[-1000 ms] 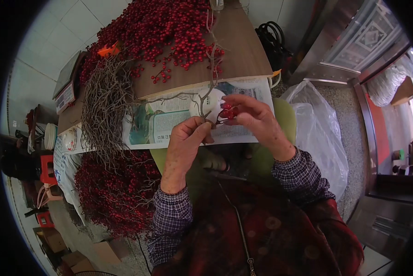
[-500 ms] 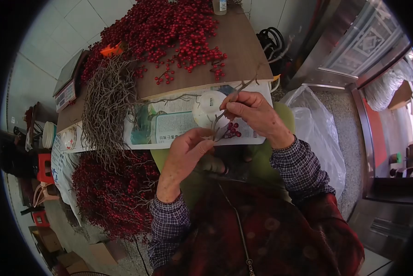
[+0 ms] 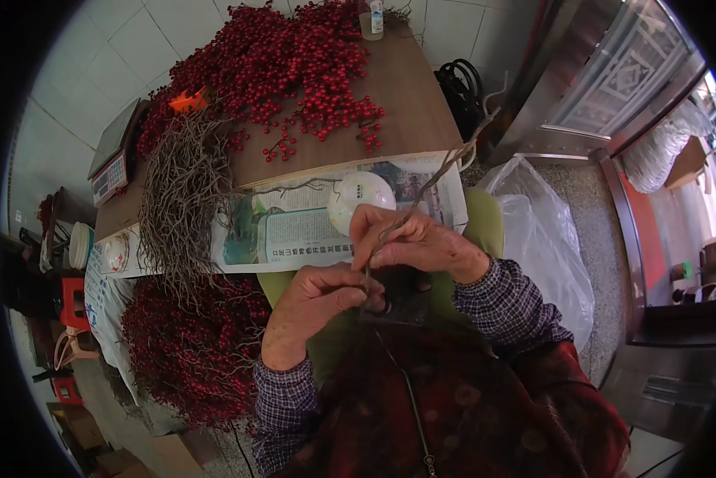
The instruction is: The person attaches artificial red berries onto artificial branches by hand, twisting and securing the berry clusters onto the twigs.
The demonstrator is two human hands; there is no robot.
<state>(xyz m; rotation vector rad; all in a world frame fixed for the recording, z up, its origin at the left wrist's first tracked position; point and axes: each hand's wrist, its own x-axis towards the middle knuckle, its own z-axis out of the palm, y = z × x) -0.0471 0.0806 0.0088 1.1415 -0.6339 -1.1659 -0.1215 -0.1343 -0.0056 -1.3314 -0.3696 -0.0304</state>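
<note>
A bare brown twig (image 3: 431, 182) slants up and to the right, out past the table edge. My right hand (image 3: 425, 245) is closed round its lower part, thumb and fingers pinched together. My left hand (image 3: 314, 307) is just below and to the left, fingertips pinched at the twig's lower end. Whatever small piece lies between the left fingertips is hidden. Beyond my hands, a white round dish (image 3: 361, 195) with small dark print rests on the newspaper (image 3: 294, 231), partly covered by my right hand.
Red berry sprays (image 3: 270, 68) heap on the wooden table (image 3: 409, 103). A bundle of bare twigs (image 3: 184, 191) hangs over its front edge, beside a scale (image 3: 109, 179). More berry sprays (image 3: 186, 342) lie below left. A clear plastic bag (image 3: 545, 247) stands at right.
Both hands have drawn down toward me, and the twig has swung more upright. My right hand now covers part of the dish. The small red berry cluster beside it no longer shows.
</note>
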